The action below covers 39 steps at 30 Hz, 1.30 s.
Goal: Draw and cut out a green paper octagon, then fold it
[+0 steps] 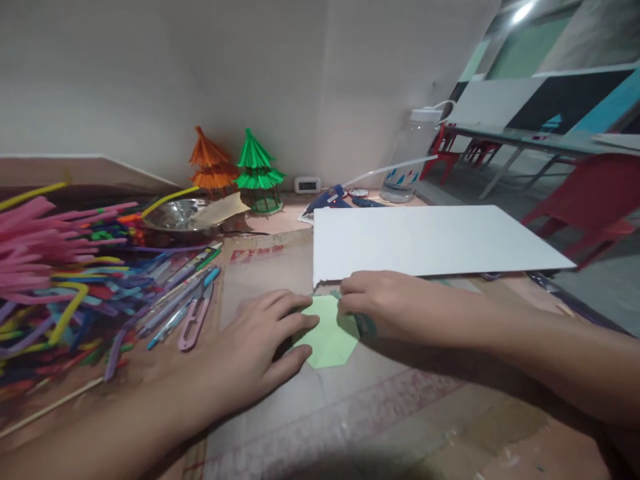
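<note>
A light green piece with angled corners (327, 337) lies flat on the cardboard mat (280, 400). The fingers of my left hand (273, 333) are apart, with their tips resting on its left side. My right hand (373, 300) is closed, fingers bent down at the piece's upper right edge; what they hold, if anything, is hidden under the hand. Just beyond both hands, a large white board (430, 240) lies with its near left corner close to the green piece.
Pink and mixed pipe cleaners (45, 253) fill the left, beside pens and a pink cutter (196, 320). Behind stand a metal bowl (175, 217), orange (213, 163) and green (259, 173) tiered models, a glue gun (333, 199) and a bottle (410, 157).
</note>
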{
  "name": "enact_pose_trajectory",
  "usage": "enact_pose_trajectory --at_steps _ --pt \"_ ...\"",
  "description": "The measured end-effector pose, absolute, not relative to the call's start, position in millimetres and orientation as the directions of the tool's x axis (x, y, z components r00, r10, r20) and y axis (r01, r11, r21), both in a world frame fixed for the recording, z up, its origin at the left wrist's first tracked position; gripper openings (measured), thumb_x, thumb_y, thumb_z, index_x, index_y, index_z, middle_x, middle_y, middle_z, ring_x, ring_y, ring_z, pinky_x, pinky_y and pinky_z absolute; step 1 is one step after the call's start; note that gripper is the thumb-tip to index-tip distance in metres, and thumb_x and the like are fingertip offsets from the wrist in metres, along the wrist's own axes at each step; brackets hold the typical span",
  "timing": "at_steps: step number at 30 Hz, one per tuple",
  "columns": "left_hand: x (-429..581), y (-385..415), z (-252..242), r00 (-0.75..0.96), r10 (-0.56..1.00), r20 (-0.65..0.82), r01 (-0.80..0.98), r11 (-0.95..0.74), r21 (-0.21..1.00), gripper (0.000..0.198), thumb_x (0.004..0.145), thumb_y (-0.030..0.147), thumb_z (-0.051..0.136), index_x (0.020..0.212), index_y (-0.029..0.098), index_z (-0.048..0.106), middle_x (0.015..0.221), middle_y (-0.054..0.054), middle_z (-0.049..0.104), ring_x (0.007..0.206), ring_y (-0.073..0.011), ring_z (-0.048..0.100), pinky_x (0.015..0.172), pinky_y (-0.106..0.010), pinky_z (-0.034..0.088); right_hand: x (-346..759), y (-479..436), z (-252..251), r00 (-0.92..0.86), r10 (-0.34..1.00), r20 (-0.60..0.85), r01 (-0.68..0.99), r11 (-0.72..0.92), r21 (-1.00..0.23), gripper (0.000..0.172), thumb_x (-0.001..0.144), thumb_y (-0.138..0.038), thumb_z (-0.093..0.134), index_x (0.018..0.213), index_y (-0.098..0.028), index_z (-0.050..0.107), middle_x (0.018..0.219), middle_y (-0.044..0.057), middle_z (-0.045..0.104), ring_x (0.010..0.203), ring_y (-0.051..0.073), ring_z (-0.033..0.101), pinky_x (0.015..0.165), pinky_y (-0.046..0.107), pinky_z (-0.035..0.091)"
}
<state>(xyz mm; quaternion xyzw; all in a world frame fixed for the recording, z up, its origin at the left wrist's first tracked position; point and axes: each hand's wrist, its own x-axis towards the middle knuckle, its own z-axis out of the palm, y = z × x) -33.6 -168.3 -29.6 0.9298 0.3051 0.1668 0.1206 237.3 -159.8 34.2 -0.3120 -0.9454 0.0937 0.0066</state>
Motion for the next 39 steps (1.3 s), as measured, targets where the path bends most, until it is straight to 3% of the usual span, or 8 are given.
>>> enact_pose_trajectory --at_steps 2,7,12,20,26,32,39 --pt "-34 -168 -29 0.758 0.606 0.242 0.525 -0.786 0.327 0.031 0.1 0.032 0.056 0.13 0.027 0.065 0.14 -0.011 0.062 0.133 -0.0338 0.053 0.108 -0.057 0.047 237 -159 38 -0.79 0.613 -0.02 0.601 0.767 -0.223 0.024 0.089 0.0 0.058 0.102 -0.014 0.072 0.102 0.011 0.07 0.092 0.022 0.065 0.082 0.033 0.05" --pt "-34 -169 -29 0.752 0.613 0.243 0.524 -0.779 0.344 0.03 0.099 0.03 0.058 0.129 0.028 0.065 0.141 -0.01 0.061 0.133 -0.0322 0.053 0.108 -0.055 0.048 230 -156 11 -0.747 0.585 0.316 0.464 0.799 -0.382 0.022 0.101 -0.012 0.052 0.115 -0.012 0.069 0.101 0.011 0.071 0.094 0.019 0.064 0.083 0.03 0.05" --pt "-33 -171 -30 0.739 0.636 0.225 0.55 -0.761 0.345 0.033 0.097 0.025 0.06 0.129 0.031 0.065 0.143 -0.007 0.06 0.135 -0.0316 0.052 0.11 -0.057 0.048 229 -154 -5 -0.79 0.533 0.304 0.444 0.839 -0.315 0.019 0.1 -0.012 0.049 0.101 -0.013 0.069 0.089 0.01 0.069 0.081 0.019 0.059 0.072 0.03 0.047" --pt "-31 -172 -27 0.736 0.651 0.185 0.572 -0.745 0.344 0.036 0.094 0.023 0.062 0.129 0.032 0.064 0.146 -0.005 0.058 0.137 -0.0313 0.051 0.112 -0.057 0.047 225 -153 -12 -0.801 0.515 0.305 0.432 0.85 -0.302 0.018 0.1 -0.017 0.052 0.104 -0.013 0.069 0.089 0.009 0.069 0.081 0.018 0.059 0.071 0.028 0.045" --pt "-31 -171 -27 0.734 0.654 0.183 0.574 -0.741 0.348 0.034 0.096 0.023 0.06 0.129 0.033 0.063 0.146 -0.006 0.058 0.138 -0.0312 0.051 0.111 -0.058 0.047 232 -148 -7 -0.863 0.414 0.289 0.402 0.91 -0.101 0.022 0.096 -0.013 0.049 0.095 -0.013 0.071 0.079 0.009 0.065 0.074 0.02 0.053 0.068 0.031 0.039" --pt "-31 -171 -28 0.736 0.65 0.191 0.566 -0.745 0.354 0.035 0.095 0.022 0.061 0.128 0.032 0.063 0.145 -0.006 0.059 0.137 -0.0318 0.051 0.111 -0.06 0.047 231 -152 -7 -0.813 0.443 0.379 0.38 0.895 -0.231 0.024 0.099 -0.014 0.048 0.094 -0.011 0.071 0.082 0.009 0.066 0.076 0.017 0.055 0.069 0.027 0.041" --pt "-32 -170 -30 0.739 0.635 0.227 0.552 -0.763 0.335 0.034 0.097 0.024 0.059 0.13 0.031 0.063 0.144 -0.007 0.06 0.134 -0.0321 0.053 0.108 -0.059 0.048 235 -149 -4 -0.8 0.528 0.285 0.465 0.846 -0.261 0.02 0.093 -0.011 0.05 0.086 -0.012 0.068 0.074 0.008 0.062 0.072 0.018 0.053 0.066 0.029 0.041"
